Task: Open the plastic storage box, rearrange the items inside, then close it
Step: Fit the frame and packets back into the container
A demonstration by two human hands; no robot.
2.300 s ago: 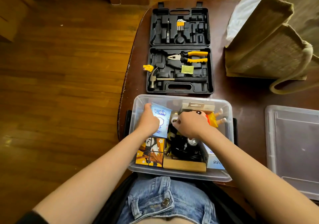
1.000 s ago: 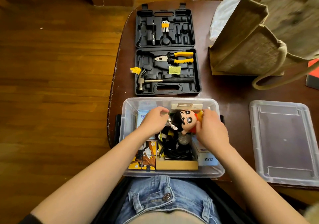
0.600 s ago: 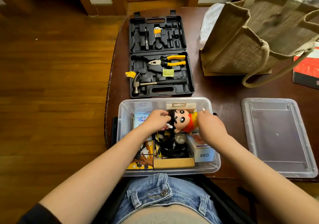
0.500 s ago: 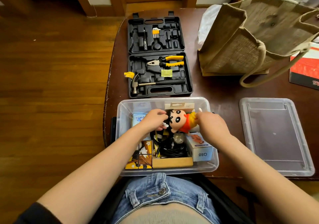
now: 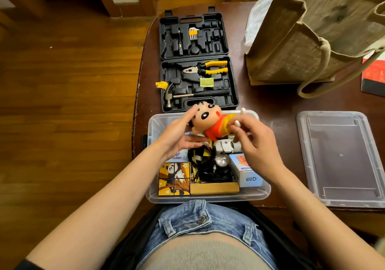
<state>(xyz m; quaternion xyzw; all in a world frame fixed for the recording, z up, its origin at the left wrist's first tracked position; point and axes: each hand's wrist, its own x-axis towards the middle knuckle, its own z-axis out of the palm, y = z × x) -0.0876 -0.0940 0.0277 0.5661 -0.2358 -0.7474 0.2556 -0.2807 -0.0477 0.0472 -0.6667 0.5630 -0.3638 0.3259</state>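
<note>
- The rearranging step is in hand: the storage box (image 5: 208, 197) sits open at the near table edge, its lid (image 5: 341, 159) lying apart at 3 o'clock.
- The right hand (image 5: 256, 144) grips the cartoon doll (image 5: 210, 122) by its body, lifted above the box's far side.
- The left hand (image 5: 179, 134), fingers spread wide, steadies the doll's head at 9 o'clock of it.
- Next, I judge, the doll needs a free spot beside the cables (image 5: 208, 167), puzzle box (image 5: 174, 178) and white carton (image 5: 246, 172), low enough for the lid to shut.

Clear storage box (image 5: 208, 197) open, packed, lid (image 5: 341, 159) flat beside it
</note>
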